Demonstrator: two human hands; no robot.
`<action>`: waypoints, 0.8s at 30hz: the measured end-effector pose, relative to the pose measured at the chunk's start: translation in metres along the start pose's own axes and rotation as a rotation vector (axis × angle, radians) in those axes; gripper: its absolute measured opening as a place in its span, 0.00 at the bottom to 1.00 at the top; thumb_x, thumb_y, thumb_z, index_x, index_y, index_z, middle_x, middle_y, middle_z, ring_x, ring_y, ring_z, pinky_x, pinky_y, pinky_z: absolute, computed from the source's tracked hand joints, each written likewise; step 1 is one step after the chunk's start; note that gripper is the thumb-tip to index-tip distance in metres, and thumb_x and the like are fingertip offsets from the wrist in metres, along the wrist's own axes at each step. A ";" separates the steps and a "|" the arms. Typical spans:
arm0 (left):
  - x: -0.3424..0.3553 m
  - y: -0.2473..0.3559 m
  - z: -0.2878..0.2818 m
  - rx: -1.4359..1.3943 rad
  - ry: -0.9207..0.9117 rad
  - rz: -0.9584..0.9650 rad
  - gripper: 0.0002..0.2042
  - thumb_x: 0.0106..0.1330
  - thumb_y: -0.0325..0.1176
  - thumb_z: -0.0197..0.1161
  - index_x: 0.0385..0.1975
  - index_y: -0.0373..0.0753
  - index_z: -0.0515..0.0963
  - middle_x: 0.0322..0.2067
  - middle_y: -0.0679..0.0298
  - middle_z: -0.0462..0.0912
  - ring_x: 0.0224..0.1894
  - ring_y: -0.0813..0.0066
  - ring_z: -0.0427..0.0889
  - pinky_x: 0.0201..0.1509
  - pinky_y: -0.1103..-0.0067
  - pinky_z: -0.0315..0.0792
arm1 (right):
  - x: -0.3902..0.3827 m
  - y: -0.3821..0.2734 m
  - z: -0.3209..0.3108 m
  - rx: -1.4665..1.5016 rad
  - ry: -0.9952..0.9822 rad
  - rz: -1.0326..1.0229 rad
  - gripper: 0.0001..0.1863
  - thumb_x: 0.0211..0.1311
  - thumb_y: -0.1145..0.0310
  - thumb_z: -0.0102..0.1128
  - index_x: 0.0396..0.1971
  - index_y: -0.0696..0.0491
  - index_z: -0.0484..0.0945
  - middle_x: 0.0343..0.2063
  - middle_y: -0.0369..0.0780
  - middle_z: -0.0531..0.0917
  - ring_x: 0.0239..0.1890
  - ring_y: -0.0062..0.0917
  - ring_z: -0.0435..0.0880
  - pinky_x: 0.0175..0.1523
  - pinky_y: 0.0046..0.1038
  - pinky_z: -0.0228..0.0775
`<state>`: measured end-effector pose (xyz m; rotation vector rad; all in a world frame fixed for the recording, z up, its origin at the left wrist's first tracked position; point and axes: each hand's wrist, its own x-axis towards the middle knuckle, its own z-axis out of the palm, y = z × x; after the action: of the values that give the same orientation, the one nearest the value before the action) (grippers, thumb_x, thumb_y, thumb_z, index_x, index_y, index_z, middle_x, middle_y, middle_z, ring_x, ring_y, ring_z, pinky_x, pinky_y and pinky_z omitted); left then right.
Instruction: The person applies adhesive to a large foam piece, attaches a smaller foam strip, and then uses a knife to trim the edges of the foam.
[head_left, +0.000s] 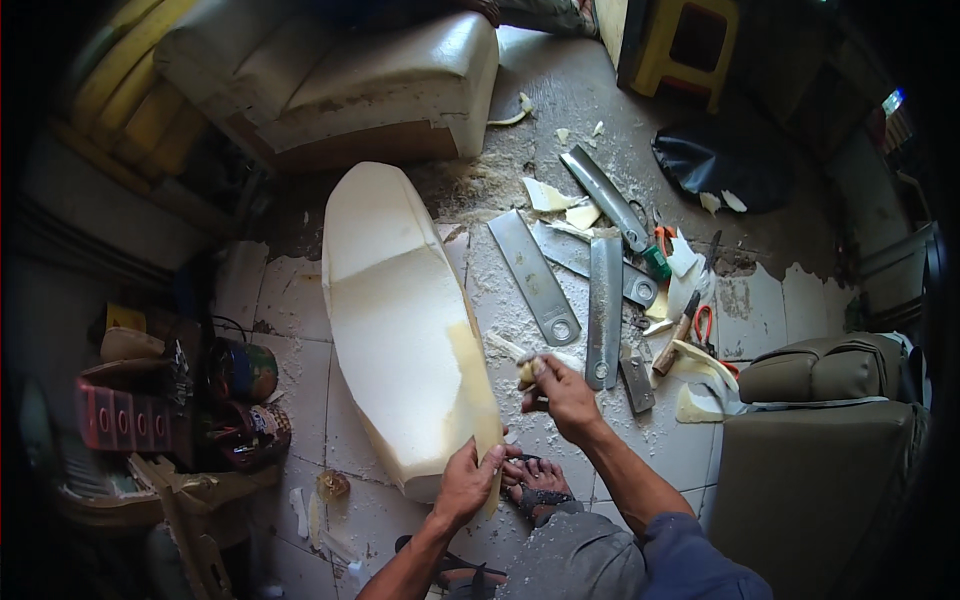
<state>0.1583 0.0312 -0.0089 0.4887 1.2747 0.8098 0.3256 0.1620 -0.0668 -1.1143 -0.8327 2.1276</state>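
A long motorcycle seat foam point(395, 310), white on top with yellowish patches, lies lengthwise on the tiled floor in front of me. Along its right edge runs a pale yellow foam strip point(474, 385). My left hand point(466, 480) grips the strip's lower end between thumb and fingers, close against the near corner of the seat. To the right of the seat, my right hand point(562, 398) is raised with its fingers pinched around a small yellowish lump point(527, 371), which may be a foam scrap. The fingers partly cover that lump.
Several flat metal bars point(534, 275), orange-handled scissors point(703, 325), a hammer point(677, 338) and foam offcuts point(548, 195) lie on the right. A brown cushioned seat point(815, 460) stands at right, a worn sofa point(380, 85) behind, containers point(240, 370) at left. My foot point(540, 480) is near the seat foam.
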 end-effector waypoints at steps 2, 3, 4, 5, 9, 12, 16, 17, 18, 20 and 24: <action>0.008 -0.008 0.004 0.111 -0.050 -0.090 0.20 0.82 0.35 0.49 0.66 0.29 0.64 0.48 0.52 0.83 0.40 0.71 0.86 0.47 0.77 0.83 | -0.009 0.031 -0.012 -0.049 -0.075 0.078 0.19 0.80 0.54 0.51 0.55 0.54 0.76 0.37 0.35 0.82 0.34 0.18 0.82 0.44 0.29 0.80; 0.010 -0.010 0.010 0.206 0.005 -0.091 0.20 0.81 0.40 0.52 0.61 0.28 0.70 0.43 0.53 0.85 0.38 0.70 0.86 0.46 0.74 0.82 | -0.015 0.042 -0.010 -0.046 -0.105 0.074 0.20 0.79 0.54 0.52 0.55 0.55 0.76 0.39 0.35 0.83 0.36 0.18 0.82 0.47 0.29 0.80; 0.012 -0.010 0.012 0.354 0.026 -0.103 0.21 0.80 0.42 0.53 0.59 0.28 0.71 0.40 0.53 0.85 0.38 0.69 0.86 0.46 0.72 0.81 | -0.019 0.051 -0.007 -0.043 -0.136 0.070 0.21 0.79 0.53 0.53 0.55 0.56 0.76 0.40 0.35 0.84 0.39 0.19 0.83 0.49 0.30 0.80; 0.015 -0.008 0.014 0.503 0.045 -0.112 0.22 0.80 0.44 0.54 0.57 0.27 0.72 0.38 0.53 0.86 0.38 0.68 0.86 0.46 0.70 0.81 | -0.024 0.048 -0.003 0.046 -0.145 0.092 0.21 0.77 0.56 0.58 0.56 0.58 0.76 0.42 0.36 0.84 0.44 0.19 0.82 0.52 0.29 0.78; 0.027 0.001 0.016 0.975 -0.044 -0.011 0.24 0.77 0.52 0.55 0.50 0.31 0.77 0.36 0.48 0.86 0.39 0.52 0.86 0.44 0.62 0.79 | -0.015 0.052 -0.017 0.023 0.007 0.089 0.18 0.72 0.62 0.65 0.53 0.58 0.77 0.40 0.35 0.84 0.40 0.18 0.81 0.49 0.25 0.75; 0.044 -0.030 0.006 1.655 -0.250 0.186 0.20 0.76 0.49 0.54 0.46 0.38 0.82 0.44 0.48 0.86 0.51 0.52 0.83 0.60 0.58 0.72 | 0.000 0.034 -0.027 -0.029 0.162 0.010 0.20 0.69 0.62 0.68 0.53 0.60 0.78 0.38 0.36 0.84 0.39 0.16 0.81 0.47 0.21 0.74; 0.066 -0.055 -0.004 2.429 -0.707 0.306 0.17 0.73 0.44 0.53 0.46 0.45 0.87 0.48 0.61 0.87 0.61 0.60 0.77 0.77 0.53 0.48 | 0.013 0.015 -0.042 -0.076 0.313 -0.224 0.20 0.66 0.62 0.72 0.51 0.59 0.81 0.39 0.35 0.86 0.37 0.14 0.80 0.43 0.19 0.72; 0.068 -0.042 -0.001 2.472 -0.787 0.317 0.16 0.72 0.43 0.54 0.43 0.46 0.88 0.45 0.62 0.87 0.58 0.61 0.78 0.77 0.56 0.49 | 0.012 0.008 -0.043 -0.104 0.324 -0.205 0.20 0.66 0.63 0.72 0.52 0.59 0.81 0.40 0.36 0.86 0.37 0.15 0.81 0.43 0.19 0.73; 0.069 -0.034 0.001 2.512 -0.868 0.326 0.15 0.72 0.42 0.55 0.40 0.46 0.89 0.43 0.64 0.88 0.56 0.63 0.79 0.77 0.58 0.51 | 0.009 -0.001 -0.045 -0.132 0.333 -0.186 0.19 0.67 0.64 0.72 0.52 0.58 0.80 0.41 0.37 0.86 0.38 0.15 0.82 0.43 0.18 0.74; 0.073 -0.035 0.001 2.470 -0.895 0.366 0.14 0.69 0.42 0.55 0.37 0.46 0.89 0.42 0.66 0.88 0.57 0.64 0.77 0.71 0.57 0.55 | 0.003 -0.016 -0.040 -0.092 0.312 -0.222 0.19 0.67 0.66 0.71 0.53 0.59 0.79 0.41 0.37 0.87 0.38 0.17 0.85 0.43 0.17 0.75; 0.053 -0.027 -0.015 2.734 -0.515 0.955 0.14 0.67 0.42 0.55 0.30 0.44 0.87 0.36 0.65 0.85 0.52 0.65 0.75 0.64 0.62 0.60 | 0.007 -0.023 -0.032 0.058 0.187 -0.411 0.18 0.69 0.77 0.62 0.57 0.59 0.74 0.49 0.39 0.83 0.49 0.26 0.86 0.56 0.25 0.78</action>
<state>0.1552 0.0528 -0.0660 3.2007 0.6992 -1.0622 0.3546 0.1894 -0.0673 -0.9952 -0.8250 1.6728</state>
